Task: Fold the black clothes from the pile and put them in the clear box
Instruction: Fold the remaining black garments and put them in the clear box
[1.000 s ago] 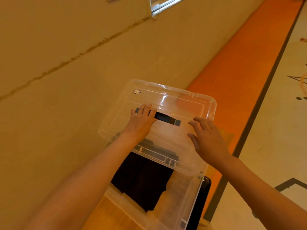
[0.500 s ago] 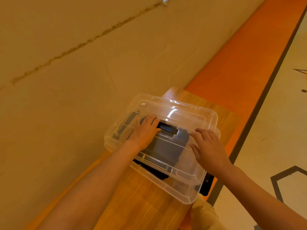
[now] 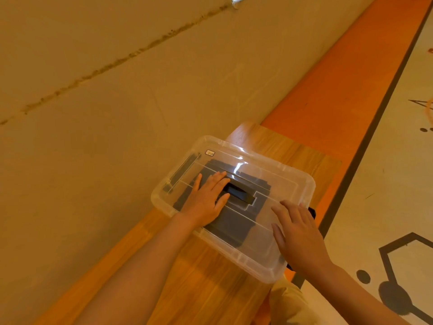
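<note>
Nearest me, the right hand [image 3: 297,233] lies flat on the near right part of the lid [image 3: 262,174], fingers straight and spread, gripping nothing. Just beyond it, the left hand [image 3: 208,198] presses palm-down on the middle of the lid, its fingers stretched out, the fingertips reaching the near end of the black handle [image 3: 239,191] set into the lid; it too holds nothing. Under both hands I see the clear box [image 3: 234,252] sitting on the wooden surface [image 3: 210,289], and through the lid the folded black clothes [image 3: 236,224] lie inside, directly below and between the two hands. Past the box the surface ends at an orange strip [image 3: 328,90] running along the wall [image 3: 117,90]. Against a second ago, the lid is no longer tilted up with the clothes showing beneath its raised edge; it now sits level on the box, and both hands have come down with it.
</note>
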`<state>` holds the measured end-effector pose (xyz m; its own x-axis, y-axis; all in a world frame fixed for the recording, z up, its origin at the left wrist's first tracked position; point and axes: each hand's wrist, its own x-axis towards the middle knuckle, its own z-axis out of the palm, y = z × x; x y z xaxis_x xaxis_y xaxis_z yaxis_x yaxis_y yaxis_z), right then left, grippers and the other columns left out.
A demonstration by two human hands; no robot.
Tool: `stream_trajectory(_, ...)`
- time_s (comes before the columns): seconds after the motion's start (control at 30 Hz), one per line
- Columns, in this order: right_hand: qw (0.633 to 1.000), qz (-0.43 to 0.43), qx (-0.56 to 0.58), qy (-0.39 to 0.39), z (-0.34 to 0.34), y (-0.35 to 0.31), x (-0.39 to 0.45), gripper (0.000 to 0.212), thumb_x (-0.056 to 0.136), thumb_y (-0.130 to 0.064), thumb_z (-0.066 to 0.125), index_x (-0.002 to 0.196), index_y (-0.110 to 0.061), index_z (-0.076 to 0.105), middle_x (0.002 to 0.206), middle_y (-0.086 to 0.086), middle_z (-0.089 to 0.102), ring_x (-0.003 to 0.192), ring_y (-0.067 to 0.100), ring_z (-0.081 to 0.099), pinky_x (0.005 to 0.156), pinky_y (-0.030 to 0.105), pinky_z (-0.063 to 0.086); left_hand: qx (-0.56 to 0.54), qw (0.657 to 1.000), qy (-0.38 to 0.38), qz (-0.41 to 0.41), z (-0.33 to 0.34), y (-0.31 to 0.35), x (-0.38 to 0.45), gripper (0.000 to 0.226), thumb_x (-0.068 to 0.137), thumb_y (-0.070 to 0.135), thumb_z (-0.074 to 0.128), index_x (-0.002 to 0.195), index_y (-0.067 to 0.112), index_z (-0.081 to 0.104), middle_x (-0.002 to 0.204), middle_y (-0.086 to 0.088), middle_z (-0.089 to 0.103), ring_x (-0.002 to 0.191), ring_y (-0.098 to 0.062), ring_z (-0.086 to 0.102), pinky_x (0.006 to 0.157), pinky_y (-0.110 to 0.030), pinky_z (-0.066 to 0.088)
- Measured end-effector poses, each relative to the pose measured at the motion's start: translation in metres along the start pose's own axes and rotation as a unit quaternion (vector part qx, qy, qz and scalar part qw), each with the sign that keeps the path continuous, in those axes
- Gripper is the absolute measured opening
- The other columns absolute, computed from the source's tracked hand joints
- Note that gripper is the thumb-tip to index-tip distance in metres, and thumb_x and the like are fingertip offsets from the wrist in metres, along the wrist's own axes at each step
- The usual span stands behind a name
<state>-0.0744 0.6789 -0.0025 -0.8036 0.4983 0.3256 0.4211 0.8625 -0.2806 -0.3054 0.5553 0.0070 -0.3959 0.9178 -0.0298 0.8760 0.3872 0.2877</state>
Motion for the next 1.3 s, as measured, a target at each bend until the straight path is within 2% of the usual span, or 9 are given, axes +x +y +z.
stream_trajectory(0.13, 1.0, 0.014, 0.002, 0.005, 0.001, -0.002, 0.001, 0.033, 0.092, -0.03, 0.052, 0.12, -0.014, 0.057, 0.123, 0.011, 0.058, 0.113, 0.023, 0.041, 0.098, 0.047, 0.045, 0.001, 1.0, -0.012, -0.01, -0.001, 0.0, 0.001, 0.061, 0.094, 0.048, 0.016, 0.15, 0.024, 0.024, 0.16, 0.009, 0.011, 0.146, -0.006, 0.005, 0.119, -0.041, -0.01)
stream_trajectory(0.23, 1.0, 0.019, 0.014, -0.012, 0.0, -0.003, 0.001, 0.042, 0.092, -0.036, 0.035, 0.121, -0.014, 0.055, 0.123, 0.01, 0.057, 0.114, 0.022, 0.038, 0.099, 0.047, 0.044, 0.007, 1.0, -0.01, -0.012, -0.001, 0.002, 0.001, 0.06, 0.095, 0.047, 0.016, 0.15, 0.024, 0.022, 0.16, 0.009, 0.01, 0.146, -0.006, 0.004, 0.119, -0.042, -0.009)
stream_trajectory(0.47, 0.998, 0.026, 0.047, -0.04, -0.001, -0.001, 0.009, 0.039, 0.085, -0.011, 0.069, 0.122, -0.014, 0.056, 0.126, 0.011, 0.056, 0.118, 0.024, 0.039, 0.1, 0.052, 0.043, 0.014, 0.998, -0.011, -0.061, 0.006, 0.007, -0.005, 0.052, 0.103, 0.04, 0.023, 0.152, 0.024, 0.015, 0.161, 0.009, 0.005, 0.147, -0.007, -0.002, 0.118, -0.046, -0.01)
stream_trajectory(0.63, 0.987, 0.047, 0.027, -0.152, -0.015, -0.005, 0.034, 0.041, 0.1, -0.019, 0.044, 0.141, -0.02, 0.041, 0.153, 0.003, 0.031, 0.141, 0.029, 0.025, 0.109, 0.039, 0.035, -0.009, 0.99, 0.013, -0.141, 0.009, 0.018, -0.016, 0.052, 0.103, 0.042, 0.02, 0.152, 0.024, 0.015, 0.161, 0.008, 0.004, 0.147, -0.008, -0.002, 0.117, -0.043, -0.013)
stream_trajectory(0.87, 0.977, -0.008, -0.005, -0.212, -0.01, -0.024, 0.065, 0.054, 0.097, -0.002, 0.042, 0.146, -0.018, 0.028, 0.16, 0.004, 0.011, 0.147, 0.029, 0.001, 0.118, 0.04, 0.011, -0.005, 0.961, 0.05, -0.272, 0.012, 0.031, -0.04, 0.053, 0.103, 0.042, 0.017, 0.152, 0.023, 0.015, 0.161, 0.005, 0.005, 0.148, -0.013, 0.001, 0.118, -0.048, -0.008)
stream_trajectory(0.97, 0.978, -0.052, 0.016, -0.2, 0.007, -0.026, 0.07, 0.041, 0.1, -0.008, 0.038, 0.141, -0.014, 0.038, 0.157, 0.008, 0.023, 0.147, 0.029, 0.012, 0.119, 0.042, 0.002, 0.001, 0.943, 0.05, -0.329, 0.013, 0.041, -0.062, 0.055, 0.102, 0.045, 0.015, 0.153, 0.024, 0.012, 0.161, 0.005, 0.004, 0.148, -0.014, 0.001, 0.118, -0.047, -0.006)
stream_trajectory(1.07, 0.975, -0.116, 0.014, -0.191, 0.023, -0.027, 0.076, 0.037, 0.102, -0.022, 0.027, 0.136, -0.016, 0.042, 0.151, 0.006, 0.034, 0.141, 0.029, 0.03, 0.12, 0.046, 0.01, 0.013, 0.932, 0.042, -0.361, 0.011, 0.046, -0.089, 0.058, 0.101, 0.05, 0.015, 0.153, 0.024, 0.011, 0.161, 0.002, 0.006, 0.147, -0.017, 0.007, 0.117, -0.048, 0.003)
stream_trajectory(1.13, 0.967, -0.156, 0.005, -0.201, 0.03, -0.031, 0.082, 0.043, 0.101, -0.031, 0.02, 0.138, -0.021, 0.04, 0.151, 0.003, 0.036, 0.14, 0.029, 0.033, 0.119, 0.047, 0.017, 0.027, 0.926, 0.041, -0.375, 0.012, 0.048, -0.108, 0.06, 0.1, 0.052, 0.015, 0.152, 0.024, 0.013, 0.16, 0.0, 0.011, 0.146, -0.019, 0.012, 0.115, -0.047, 0.011)
stream_trajectory(1.3, 0.938, -0.26, -0.01, -0.227, 0.039, -0.061, 0.091, 0.045, 0.101, -0.036, 0.024, 0.141, -0.022, 0.038, 0.15, 0.0, 0.037, 0.14, 0.027, 0.034, 0.117, 0.037, 0.011, 0.026, 0.895, 0.09, -0.435, 0.021, 0.053, -0.156, 0.078, 0.087, 0.061, -0.003, 0.15, 0.024, 0.024, 0.157, -0.002, 0.023, 0.141, -0.02, 0.024, 0.111, -0.048, 0.017)
